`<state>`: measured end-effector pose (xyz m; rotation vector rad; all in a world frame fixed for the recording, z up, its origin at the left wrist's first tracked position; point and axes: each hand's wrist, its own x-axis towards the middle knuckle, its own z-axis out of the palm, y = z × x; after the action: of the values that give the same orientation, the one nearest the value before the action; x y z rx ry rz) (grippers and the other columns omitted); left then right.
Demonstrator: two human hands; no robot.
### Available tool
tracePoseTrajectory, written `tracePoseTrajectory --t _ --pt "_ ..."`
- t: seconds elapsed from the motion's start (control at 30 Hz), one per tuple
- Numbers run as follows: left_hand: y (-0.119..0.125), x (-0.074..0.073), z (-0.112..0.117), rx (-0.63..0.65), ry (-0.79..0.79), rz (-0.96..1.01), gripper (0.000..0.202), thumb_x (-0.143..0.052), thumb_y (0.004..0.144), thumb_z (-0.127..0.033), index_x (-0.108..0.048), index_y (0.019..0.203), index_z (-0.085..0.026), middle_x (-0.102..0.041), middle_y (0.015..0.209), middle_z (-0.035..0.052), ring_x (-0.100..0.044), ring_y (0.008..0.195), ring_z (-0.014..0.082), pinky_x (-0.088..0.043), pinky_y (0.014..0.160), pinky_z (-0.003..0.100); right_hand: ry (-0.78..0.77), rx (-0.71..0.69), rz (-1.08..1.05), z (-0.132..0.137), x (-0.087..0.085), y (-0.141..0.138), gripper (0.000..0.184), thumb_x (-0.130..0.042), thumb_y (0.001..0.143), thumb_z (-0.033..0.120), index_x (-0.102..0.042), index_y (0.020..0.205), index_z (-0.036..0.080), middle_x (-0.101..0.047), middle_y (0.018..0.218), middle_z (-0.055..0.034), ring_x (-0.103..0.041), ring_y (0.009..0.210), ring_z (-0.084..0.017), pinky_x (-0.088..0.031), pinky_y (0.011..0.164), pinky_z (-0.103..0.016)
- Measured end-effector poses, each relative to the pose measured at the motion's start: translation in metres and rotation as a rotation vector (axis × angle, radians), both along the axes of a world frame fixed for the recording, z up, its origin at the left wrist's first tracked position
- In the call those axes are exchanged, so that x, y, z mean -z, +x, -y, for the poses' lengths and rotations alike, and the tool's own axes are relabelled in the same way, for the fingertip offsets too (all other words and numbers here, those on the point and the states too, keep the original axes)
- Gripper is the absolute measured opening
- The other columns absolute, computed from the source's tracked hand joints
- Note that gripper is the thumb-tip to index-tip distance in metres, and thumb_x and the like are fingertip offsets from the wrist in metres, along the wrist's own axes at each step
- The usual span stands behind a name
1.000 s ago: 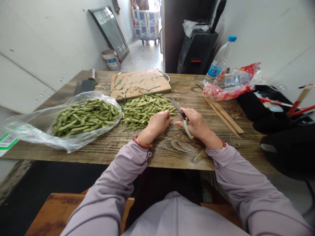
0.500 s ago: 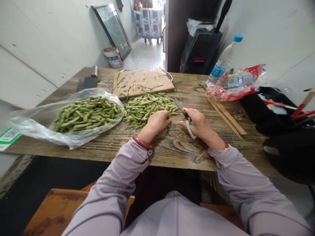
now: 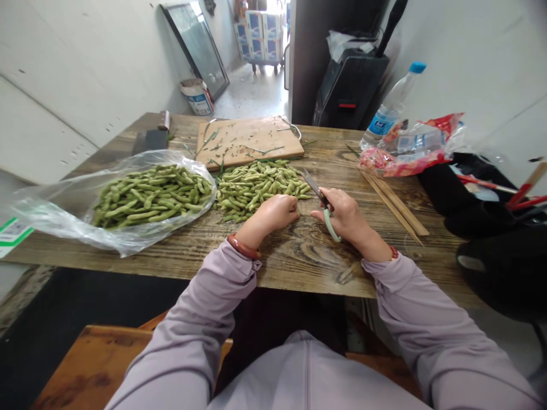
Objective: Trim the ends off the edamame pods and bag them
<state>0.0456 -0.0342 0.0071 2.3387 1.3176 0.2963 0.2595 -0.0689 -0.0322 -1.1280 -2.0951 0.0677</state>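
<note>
In my right hand (image 3: 345,213) is a pair of scissors (image 3: 314,183), with dark blades pointing up and left and a pale green handle loop below the palm. My left hand (image 3: 277,215) is closed in a fist at the near edge of a pile of green soybean pods (image 3: 260,183). Whatever its curled fingers may hold is hidden. Left of the pile lies a clear plastic bag (image 3: 122,242), its mouth open, with many more pods (image 3: 149,196) inside.
Behind the pile lies a wooden cutting board (image 3: 252,136) strewn with green scraps. To the right are wooden sticks (image 3: 395,205), a water bottle (image 3: 382,119), a red plastic wrapper (image 3: 410,159) and a black holder (image 3: 444,188). A dark flat object (image 3: 149,141) is at far left.
My left hand has turned slightly, its fingers now curled more out of sight. My right hand keeps the scissors in nearly the same place. The view has shifted a little.
</note>
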Motion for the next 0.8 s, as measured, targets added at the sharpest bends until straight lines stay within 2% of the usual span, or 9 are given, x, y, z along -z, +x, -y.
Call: tracePoseTrajectory --t 0.13,0.23,0.3,0.37,0.47,0.63,0.8 --pt "0.001 0.002 -0.003 -0.055 -0.052 0.394 0.013 -0.067 0.080 -0.021 -0.060 0.071 -0.015 -0.056 0.065 -0.0008 -0.049 0.064 0.0128 -0.036 0.062 0.025 0.004 -0.009 -0.017 0.000 -0.001 0.000 0.058 -0.057 0.093 0.061 -0.057 0.131 0.016 -0.068 0.094 -0.0130 -0.061 0.083 -0.030 -0.053 0.076 -0.046" --pt "0.001 -0.001 -0.001 -0.099 -0.295 0.709 0.018 -0.066 0.084 -0.028 -0.056 0.076 -0.016 -0.050 0.061 -0.0043 -0.040 0.053 0.0080 -0.031 0.053 0.022 0.026 -0.011 -0.035 0.000 -0.001 -0.001 0.059 -0.057 0.092 0.061 -0.057 0.131 0.016 -0.068 0.093 -0.0124 -0.061 0.084 -0.030 -0.053 0.077 -0.046" --pt "0.001 -0.003 0.001 -0.130 -0.459 0.893 0.022 -0.068 0.083 -0.033 -0.054 0.081 -0.016 -0.053 0.064 -0.0042 -0.037 0.048 0.0054 -0.027 0.048 0.021 0.041 -0.016 -0.041 0.000 -0.001 -0.001 0.060 -0.058 0.092 0.062 -0.057 0.131 0.016 -0.067 0.092 -0.0121 -0.061 0.084 -0.030 -0.053 0.078 -0.046" --pt "0.001 -0.005 0.003 -0.151 -0.538 1.014 0.026 -0.073 0.080 -0.034 -0.056 0.086 -0.015 -0.057 0.068 -0.0030 -0.037 0.047 0.0038 -0.025 0.045 0.020 0.050 -0.030 -0.036 -0.001 0.001 -0.002 0.061 -0.059 0.091 0.063 -0.056 0.131 0.016 -0.067 0.093 -0.0119 -0.060 0.083 -0.029 -0.053 0.077 -0.046" --pt "0.001 -0.005 0.004 -0.136 -0.560 1.089 0.033 -0.079 0.075 -0.036 -0.062 0.091 -0.013 -0.056 0.069 -0.0029 -0.038 0.048 0.0030 -0.025 0.045 0.019 0.062 -0.057 -0.028 -0.001 0.002 -0.002 0.062 -0.060 0.090 0.063 -0.056 0.131 0.016 -0.066 0.095 -0.0120 -0.059 0.083 -0.029 -0.053 0.077 -0.047" --pt "0.004 -0.005 0.005 -0.091 -0.529 1.089 0.033 -0.078 0.077 -0.042 -0.065 0.082 -0.012 -0.050 0.063 -0.0045 -0.037 0.048 0.0029 -0.025 0.044 0.020 0.018 -0.092 -0.028 0.000 0.001 -0.004 0.063 -0.062 0.089 0.064 -0.055 0.132 0.018 -0.066 0.098 -0.0124 -0.059 0.086 -0.029 -0.054 0.075 -0.046" --pt "0.008 -0.003 0.007 -0.061 -0.501 1.076 0.036 -0.081 0.073 -0.044 -0.069 0.083 -0.012 -0.052 0.062 -0.0040 -0.036 0.047 0.0038 -0.025 0.044 0.021 0.001 -0.117 -0.030 0.002 0.000 -0.006 0.063 -0.064 0.088 0.061 -0.055 0.132 0.017 -0.066 0.102 -0.0132 -0.060 0.089 -0.029 -0.054 0.077 -0.046"
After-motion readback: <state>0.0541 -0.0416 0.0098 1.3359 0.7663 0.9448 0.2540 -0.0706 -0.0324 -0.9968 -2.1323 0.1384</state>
